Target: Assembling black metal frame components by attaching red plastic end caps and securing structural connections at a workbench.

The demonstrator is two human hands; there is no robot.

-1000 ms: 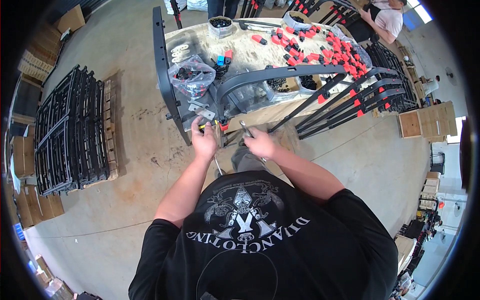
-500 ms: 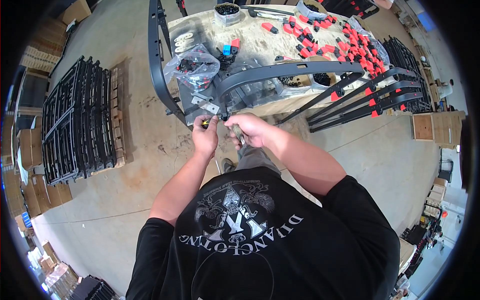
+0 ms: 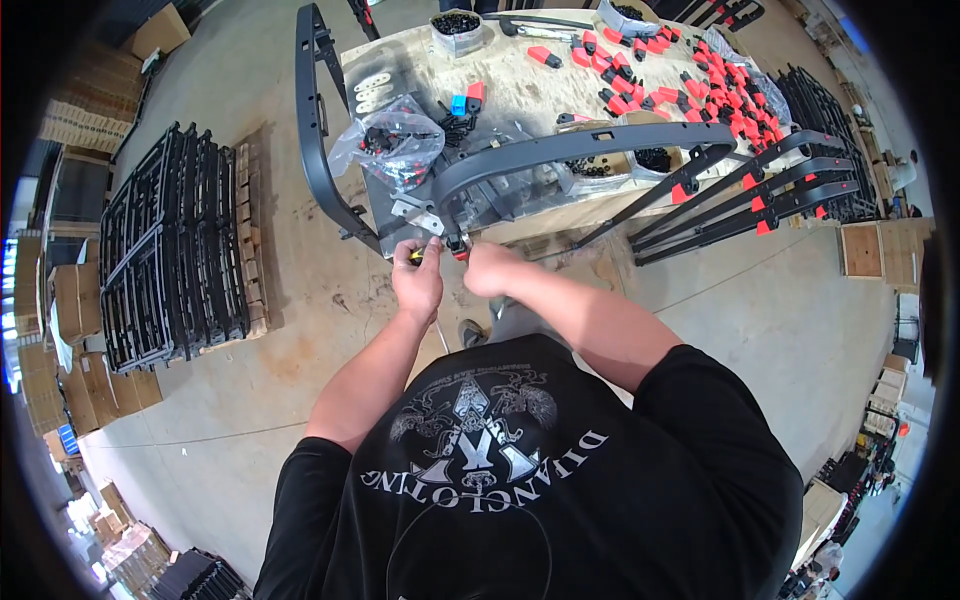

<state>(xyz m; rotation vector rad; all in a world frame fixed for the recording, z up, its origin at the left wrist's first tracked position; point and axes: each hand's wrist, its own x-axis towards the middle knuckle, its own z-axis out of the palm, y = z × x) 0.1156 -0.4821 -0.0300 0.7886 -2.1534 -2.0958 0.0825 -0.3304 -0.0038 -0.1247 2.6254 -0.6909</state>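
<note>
My left hand (image 3: pixel 418 280) is closed around a tool with a yellow-and-black handle (image 3: pixel 416 257). A thin shaft (image 3: pixel 443 337) shows below that hand, so it looks like a screwdriver. My right hand (image 3: pixel 492 270) is a fist beside the near end of a curved black metal frame (image 3: pixel 580 142); what it grips is hidden. Between my hands, a small red-and-black piece (image 3: pixel 460 253) sits at that frame end. Just beyond my left hand lies a flat metal plate with holes (image 3: pixel 418 214) on the table's dark corner.
The worktable (image 3: pixel 400 55) carries red-and-black caps (image 3: pixel 735 95), a clear plastic bag of parts (image 3: pixel 400 145) and boxes of small black parts (image 3: pixel 457 32). Another upright black frame (image 3: pixel 312 110) stands at its left corner. Stacked black frames (image 3: pixel 170 250) rest on a pallet to the left.
My right hand has turned over; the brownish, metallic tool seen in it earlier is out of sight. A red piece now shows at the frame end. My left hand has barely moved.
</note>
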